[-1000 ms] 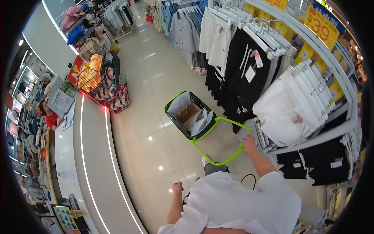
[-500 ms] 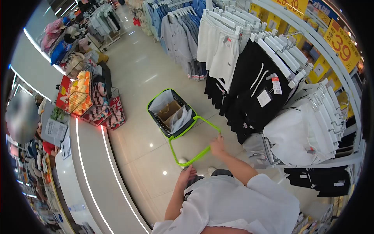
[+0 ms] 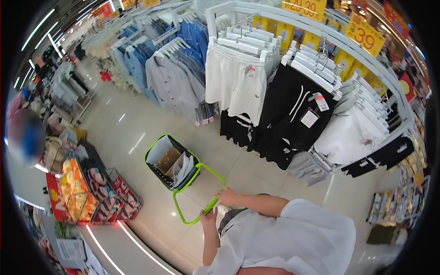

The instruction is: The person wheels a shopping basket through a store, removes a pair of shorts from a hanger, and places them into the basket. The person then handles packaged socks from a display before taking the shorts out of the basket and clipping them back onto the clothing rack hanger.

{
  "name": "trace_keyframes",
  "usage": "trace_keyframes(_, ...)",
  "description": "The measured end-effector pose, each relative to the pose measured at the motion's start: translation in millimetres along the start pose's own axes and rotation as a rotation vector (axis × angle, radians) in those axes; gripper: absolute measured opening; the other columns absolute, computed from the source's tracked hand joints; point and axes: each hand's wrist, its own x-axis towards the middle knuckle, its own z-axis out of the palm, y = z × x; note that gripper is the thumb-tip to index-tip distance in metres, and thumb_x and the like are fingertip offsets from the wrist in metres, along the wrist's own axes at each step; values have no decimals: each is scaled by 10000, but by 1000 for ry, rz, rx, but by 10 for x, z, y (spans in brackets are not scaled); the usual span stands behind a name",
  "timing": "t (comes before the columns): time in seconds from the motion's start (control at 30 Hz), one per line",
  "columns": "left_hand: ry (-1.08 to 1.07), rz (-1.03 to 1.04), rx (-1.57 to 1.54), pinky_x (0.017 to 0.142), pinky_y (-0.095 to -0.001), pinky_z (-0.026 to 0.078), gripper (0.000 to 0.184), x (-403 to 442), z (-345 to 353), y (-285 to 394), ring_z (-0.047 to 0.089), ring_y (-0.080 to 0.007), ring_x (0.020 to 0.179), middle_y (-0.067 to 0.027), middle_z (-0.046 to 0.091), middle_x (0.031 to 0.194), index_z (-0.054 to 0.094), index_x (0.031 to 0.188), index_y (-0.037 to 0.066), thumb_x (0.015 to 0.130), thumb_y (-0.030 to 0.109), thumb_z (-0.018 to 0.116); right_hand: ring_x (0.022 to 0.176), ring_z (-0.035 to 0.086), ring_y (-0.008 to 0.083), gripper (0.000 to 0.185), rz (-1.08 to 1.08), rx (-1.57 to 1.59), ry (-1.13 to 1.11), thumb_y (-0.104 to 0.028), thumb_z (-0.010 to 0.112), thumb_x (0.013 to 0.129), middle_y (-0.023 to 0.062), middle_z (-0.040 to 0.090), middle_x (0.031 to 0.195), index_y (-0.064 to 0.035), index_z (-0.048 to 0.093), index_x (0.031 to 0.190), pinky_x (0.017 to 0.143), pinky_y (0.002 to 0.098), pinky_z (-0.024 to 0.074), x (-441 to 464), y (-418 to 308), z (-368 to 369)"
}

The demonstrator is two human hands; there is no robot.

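A dark shopping basket [image 3: 170, 163] with a bright green rim stands on the tiled floor. Inside it are a brown paper bag [image 3: 169, 158] and white plastic or paper pieces [image 3: 184, 167]. Its long green handle [image 3: 180, 211] extends toward my body. My left hand [image 3: 208, 217] is closed on the handle's lower bar. Further right, my right hand [image 3: 225, 196] has its fingers closed on the handle near its right corner.
Racks of white shorts [image 3: 237, 81], black shorts [image 3: 300, 107] and grey-blue clothes [image 3: 172, 80] line the right and back. Wire bins of plush items [image 3: 78, 190] stand at the left, beside a counter with light strips [image 3: 133, 245].
The view has swung toward the racks, so the basket appears further left and lower. My left hand has come up to the handle and closed on it; my right hand has moved closer to it.
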Motion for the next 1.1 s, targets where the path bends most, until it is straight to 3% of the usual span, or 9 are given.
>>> trace_keyframes(0.1,104,-42,-100,918,-501,364,368,353,-139,517,458,-268,1071,-123,481,1082,397,1110,36,890,321,319,1048,468,330,347,33,311,35,-261,615,711,129,551,1010,-121,568,1025,839,439,410,221,-118,13)
trace_keyframes(0.2,256,71,5,854,-493,420,350,494,-123,851,500,-273,978,-129,494,989,398,1063,7,887,299,317,1032,481,313,405,176,457,23,-273,572,758,124,520,1099,-73,520,1107,851,405,412,258,8,-71)
trace_keyframes(0.27,275,79,39,861,-504,416,364,747,-276,1078,498,-278,967,-127,486,1008,368,1104,13,886,303,334,999,503,305,360,225,395,75,-277,554,764,142,550,1045,-69,546,1058,843,396,417,354,439,307)
trace_keyframes(0.43,287,78,183,820,-508,442,372,1050,-401,1337,522,-281,881,-128,477,1026,318,1173,34,879,259,340,808,576,334,269,537,527,405,-276,579,720,176,611,830,-37,616,837,714,407,462,-117,1254,419)
trace_keyframes(0.5,386,97,171,785,-508,452,343,1015,-494,1370,512,-280,878,-136,469,1003,324,1140,20,872,235,326,777,596,325,236,899,609,502,-245,565,710,181,621,808,-49,641,817,704,394,474,-427,1317,268)
trace_keyframes(0.57,536,124,104,753,-529,455,350,1077,-665,1435,492,-304,900,-159,439,1041,291,1158,-8,859,175,293,685,610,266,247,1013,563,599,-246,571,729,157,626,761,-23,620,821,622,363,480,-744,1613,548)
trace_keyframes(0.7,615,139,175,758,-532,455,373,1043,-971,1527,494,-315,896,-171,431,1056,269,1187,-12,858,161,294,457,559,201,223,1331,907,649,-173,550,715,117,551,556,44,596,733,432,313,445,-1370,1642,666)
trace_keyframes(0.93,608,61,163,795,-583,412,405,1096,-1263,1454,450,-364,1016,-212,388,1156,228,1231,0,857,135,304,446,551,201,211,1506,908,454,-159,558,699,116,543,530,48,594,722,440,307,448,-1825,1463,723)
trace_keyframes(1.1,648,-33,226,769,-549,441,351,1226,-1479,1450,477,-356,952,-197,430,1106,290,1170,-15,849,125,319,478,557,178,237,1390,894,572,-177,560,711,110,567,576,47,603,773,449,296,446,-1794,1383,596)
